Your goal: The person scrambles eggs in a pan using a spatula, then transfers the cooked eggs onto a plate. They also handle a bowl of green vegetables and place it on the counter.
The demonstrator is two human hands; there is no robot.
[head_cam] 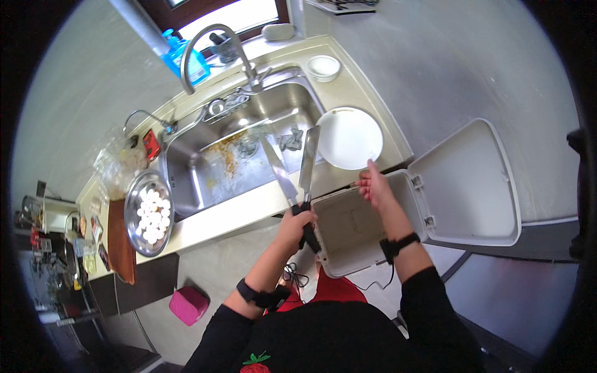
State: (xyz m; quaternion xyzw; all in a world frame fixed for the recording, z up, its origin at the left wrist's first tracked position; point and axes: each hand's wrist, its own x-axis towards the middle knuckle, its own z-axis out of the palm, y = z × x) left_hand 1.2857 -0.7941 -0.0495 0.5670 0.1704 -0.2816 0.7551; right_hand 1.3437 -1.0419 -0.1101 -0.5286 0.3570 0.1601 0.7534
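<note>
My left hand (pixel 298 226) grips two kitchen knives by their black handles. One is a pointed knife (pixel 280 172) whose blade reaches over the sink; beside it is a broader blade (pixel 308 158), its tip close to the white plate (pixel 350 137). My right hand (pixel 374 187) hovers above the rim of an open bin (pixel 354 228), with the thumb near the plate's edge and the fingers curled. Whether those fingers hold something thin cannot be made out. Under the knives, the stainless steel sink (pixel 191 182) has orange-brown residue and a wet grey rag (pixel 291 140) in it.
The bin's lid (pixel 466 186) stands open at right. A metal bowl of white round pieces (pixel 151 217) sits near a wooden board (pixel 121 238) at left. Behind the sink are a faucet (pixel 242 56), blue soap bottle (pixel 189 60) and stacked white bowls (pixel 323 67). A pink stool (pixel 188 305) is below.
</note>
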